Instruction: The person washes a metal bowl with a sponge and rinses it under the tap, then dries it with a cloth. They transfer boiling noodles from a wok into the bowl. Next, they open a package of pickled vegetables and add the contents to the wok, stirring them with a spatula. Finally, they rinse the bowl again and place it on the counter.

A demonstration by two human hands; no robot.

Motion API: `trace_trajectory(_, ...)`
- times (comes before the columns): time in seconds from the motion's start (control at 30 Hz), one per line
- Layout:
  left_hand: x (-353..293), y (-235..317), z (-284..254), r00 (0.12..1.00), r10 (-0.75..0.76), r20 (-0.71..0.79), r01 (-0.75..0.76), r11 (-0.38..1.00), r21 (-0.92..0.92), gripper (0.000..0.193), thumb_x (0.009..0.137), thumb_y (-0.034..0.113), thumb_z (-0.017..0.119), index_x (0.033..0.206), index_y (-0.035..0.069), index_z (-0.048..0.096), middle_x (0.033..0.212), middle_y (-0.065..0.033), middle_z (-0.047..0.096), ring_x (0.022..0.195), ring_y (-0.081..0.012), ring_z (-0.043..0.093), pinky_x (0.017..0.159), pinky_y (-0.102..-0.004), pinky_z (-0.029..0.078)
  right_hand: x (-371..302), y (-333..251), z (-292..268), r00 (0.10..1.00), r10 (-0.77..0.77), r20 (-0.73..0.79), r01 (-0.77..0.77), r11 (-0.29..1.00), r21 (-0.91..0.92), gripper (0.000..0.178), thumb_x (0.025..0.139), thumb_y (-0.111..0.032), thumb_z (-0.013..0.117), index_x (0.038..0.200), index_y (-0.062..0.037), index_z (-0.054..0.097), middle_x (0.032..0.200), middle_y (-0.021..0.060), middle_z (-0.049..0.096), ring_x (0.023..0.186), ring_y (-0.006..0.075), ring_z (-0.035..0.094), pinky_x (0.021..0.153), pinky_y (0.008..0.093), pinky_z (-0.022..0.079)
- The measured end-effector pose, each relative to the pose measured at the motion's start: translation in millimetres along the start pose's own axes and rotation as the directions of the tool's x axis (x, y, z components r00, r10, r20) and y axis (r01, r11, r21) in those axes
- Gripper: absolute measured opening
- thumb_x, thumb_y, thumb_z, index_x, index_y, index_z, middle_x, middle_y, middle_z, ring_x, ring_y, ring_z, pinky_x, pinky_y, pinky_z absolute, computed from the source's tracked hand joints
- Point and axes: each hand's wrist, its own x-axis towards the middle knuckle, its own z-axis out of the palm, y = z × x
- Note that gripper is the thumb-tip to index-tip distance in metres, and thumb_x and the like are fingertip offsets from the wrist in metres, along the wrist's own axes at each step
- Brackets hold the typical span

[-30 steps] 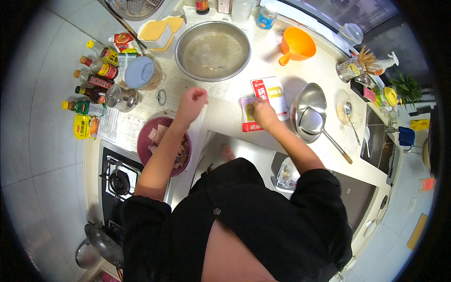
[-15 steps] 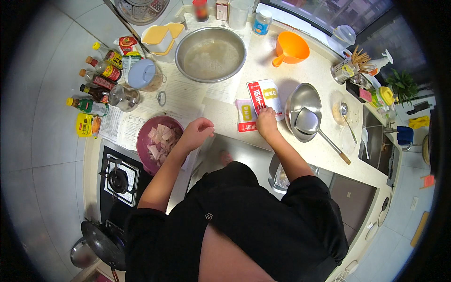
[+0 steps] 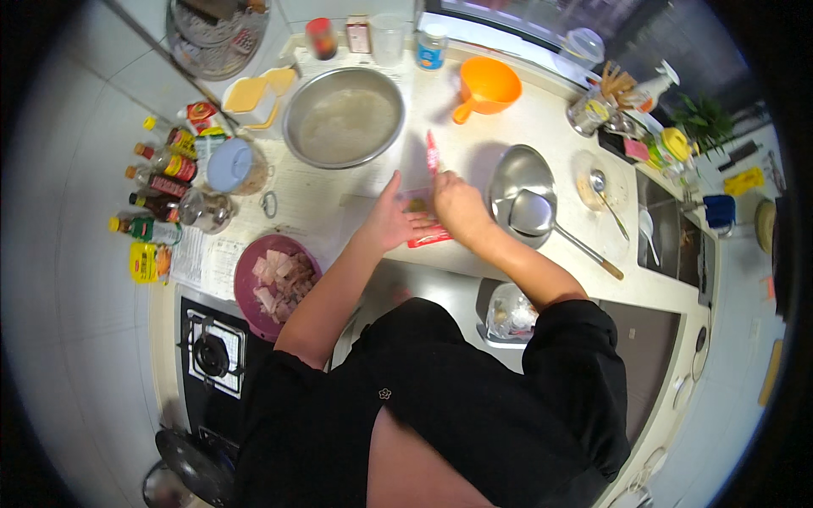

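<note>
Pinched in my right hand (image 3: 460, 208) is a red-and-white seasoning packet (image 3: 432, 154), raised off the counter and seen nearly edge-on. My left hand (image 3: 395, 223) is open, fingers stretched toward the right hand, holding nothing. Beneath the two hands a second red packet (image 3: 430, 238) lies flat at the counter's front edge, partly covered by them. A steel wok-like bowl (image 3: 518, 169) with a long-handled ladle (image 3: 532, 213) in it sits just right of my right hand. Left of my left forearm stands a pink bowl (image 3: 246, 284) of cut pale meat (image 3: 282, 278).
A large steel basin (image 3: 292, 148) of cloudy water stands at the back, with an orange scoop (image 3: 489, 85) to its right. Sauce bottles (image 3: 161, 182) line the left wall above the gas stove (image 3: 207, 351). A sink (image 3: 665, 224) lies right. An open drawer holds a plastic bag (image 3: 511, 313).
My right hand has lifted the upper packet off the other one and tilted it on edge. My left hand has moved right, from near the pink bowl, and its fingers have opened.
</note>
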Motion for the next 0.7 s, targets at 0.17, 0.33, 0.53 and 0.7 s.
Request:
trace_trajectory(0.17, 31, -30, -27, 0.939, 0.106, 0.328, -0.141, 0.987, 0.083, 0.036, 0.085, 0.021, 0.045, 0.116, 0.002, 0.041, 0.116, -0.015, 0.046, 0.109, -0.0279, 0.045, 0.091, -0.0465, 0.036, -53, -15, -5, 0.983, -0.181, 0.029, 0.174, 0.969, 0.176, 0.018, 0.068, -0.005, 0.05, 0.083, 0.0047, 0.05, 0.079, 0.0167, 0.054, 0.073, 0.0294, 0.056, 0.063, 0.0356, 0.047)
trace_trajectory(0.33, -10, -68, -30, 0.869, 0.337, 0.362, -0.447, 0.847, 0.287, 0.037, 0.078, -0.003, 0.047, 0.115, 0.0, 0.043, 0.112, -0.0135, 0.05, 0.106, -0.0247, 0.049, 0.09, -0.038, 0.04, -106, -38, -14, 0.959, -0.247, -0.142, 0.272, 0.941, 0.201, 0.014, 0.068, -0.006, 0.054, 0.079, 0.0025, 0.053, 0.086, 0.0165, 0.053, 0.085, 0.0288, 0.053, 0.075, 0.0358, 0.044)
trace_trajectory(0.53, -95, -106, -20, 0.761, 0.441, 0.476, -0.598, 0.761, 0.25, 0.047, 0.072, -0.013, 0.046, 0.117, 0.0, 0.038, 0.114, -0.0108, 0.048, 0.108, -0.0214, 0.047, 0.091, -0.0372, 0.039, -188, -53, -58, 0.8, 0.577, 0.163, -0.411, 0.329, 0.85, 0.013, 0.076, -0.007, 0.06, 0.084, 0.0006, 0.053, 0.072, 0.0049, 0.056, 0.064, 0.0091, 0.054, 0.058, 0.0238, 0.045)
trace_trajectory(0.7, -128, -151, -10, 0.788, 0.325, 0.524, -0.544, 0.766, 0.343, 0.045, 0.075, -0.011, 0.048, 0.118, -0.001, 0.037, 0.114, -0.0102, 0.048, 0.108, -0.0215, 0.047, 0.091, -0.0383, 0.039, -220, -63, -83, 0.82, 0.528, 0.219, -0.208, -0.082, 0.975, 0.015, 0.085, -0.017, 0.054, 0.084, -0.0021, 0.052, 0.075, 0.0003, 0.056, 0.063, 0.0054, 0.05, 0.06, 0.02, 0.043)
